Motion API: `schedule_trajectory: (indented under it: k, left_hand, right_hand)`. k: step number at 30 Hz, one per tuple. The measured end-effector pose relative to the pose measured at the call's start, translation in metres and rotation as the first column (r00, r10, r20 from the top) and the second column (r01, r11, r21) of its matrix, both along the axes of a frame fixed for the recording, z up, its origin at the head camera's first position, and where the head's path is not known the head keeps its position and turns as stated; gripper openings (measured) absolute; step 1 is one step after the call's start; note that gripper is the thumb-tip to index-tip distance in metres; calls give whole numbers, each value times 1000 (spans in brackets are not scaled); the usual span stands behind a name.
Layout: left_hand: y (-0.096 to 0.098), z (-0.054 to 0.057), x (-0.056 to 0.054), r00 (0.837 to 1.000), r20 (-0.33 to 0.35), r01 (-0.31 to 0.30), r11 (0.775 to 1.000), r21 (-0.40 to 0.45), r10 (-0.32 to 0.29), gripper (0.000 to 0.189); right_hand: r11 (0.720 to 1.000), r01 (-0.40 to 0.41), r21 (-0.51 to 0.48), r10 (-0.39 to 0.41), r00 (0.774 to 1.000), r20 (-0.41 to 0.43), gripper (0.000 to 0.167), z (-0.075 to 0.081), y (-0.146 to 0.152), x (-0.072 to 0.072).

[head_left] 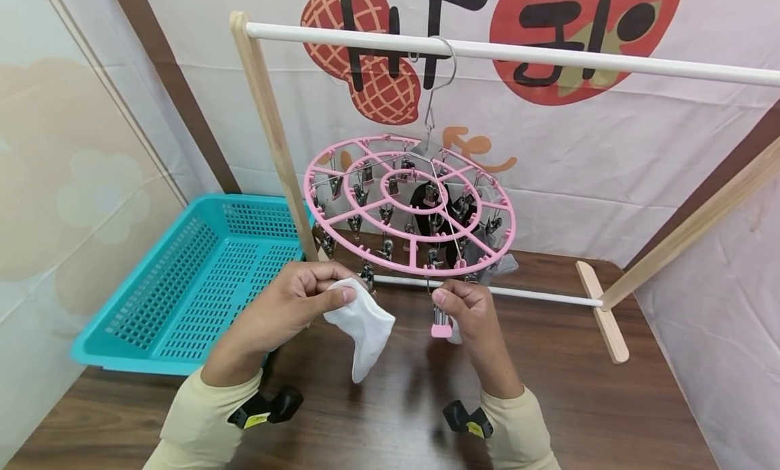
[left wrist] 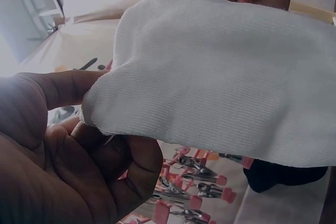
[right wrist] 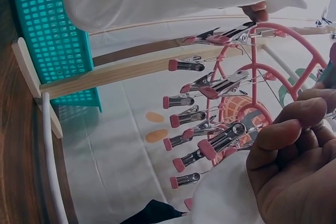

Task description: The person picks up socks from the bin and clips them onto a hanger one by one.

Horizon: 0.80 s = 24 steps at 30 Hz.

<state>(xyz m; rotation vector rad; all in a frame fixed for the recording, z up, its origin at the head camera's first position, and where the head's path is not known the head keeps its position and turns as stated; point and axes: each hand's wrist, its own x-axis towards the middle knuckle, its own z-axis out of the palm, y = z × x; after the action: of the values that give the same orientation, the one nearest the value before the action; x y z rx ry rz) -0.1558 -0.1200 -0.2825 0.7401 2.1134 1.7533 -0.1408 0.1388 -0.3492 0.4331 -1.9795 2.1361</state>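
Note:
A white sock [head_left: 362, 324] hangs from my left hand [head_left: 298, 297], pinched at one end between thumb and fingers; it spreads wide across the left wrist view. My right hand [head_left: 472, 307] grips a metal clip with pink tips [head_left: 441, 329] at the near edge of a round pink hanger [head_left: 412, 252]. Fingers cover the clip's upper part. Many similar clips dangle from the rings. Black cloth [head_left: 423, 219] and grey cloth [head_left: 487, 270] hang at the hanger's far right. Beside my right hand, a white cloth [right wrist: 223, 192] shows in the right wrist view.
The hanger's hook [head_left: 453, 63] loops over a white rod [head_left: 548, 55] between wooden posts [head_left: 274, 131]. A turquoise basket [head_left: 140, 367] stands on the table at left. A lower white rod [head_left: 536, 295] crosses behind the hands, and a printed curtain backs the rack.

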Motion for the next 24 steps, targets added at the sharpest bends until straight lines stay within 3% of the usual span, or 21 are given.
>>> schedule_trajectory:
  k: [24]
  left_hand:
    - [26, -18, 2, 997, 5, 76, 996, 52, -76, 18]
  right_hand:
    - [999, -43, -20, 43, 999, -10, 26, 0, -1, 1]
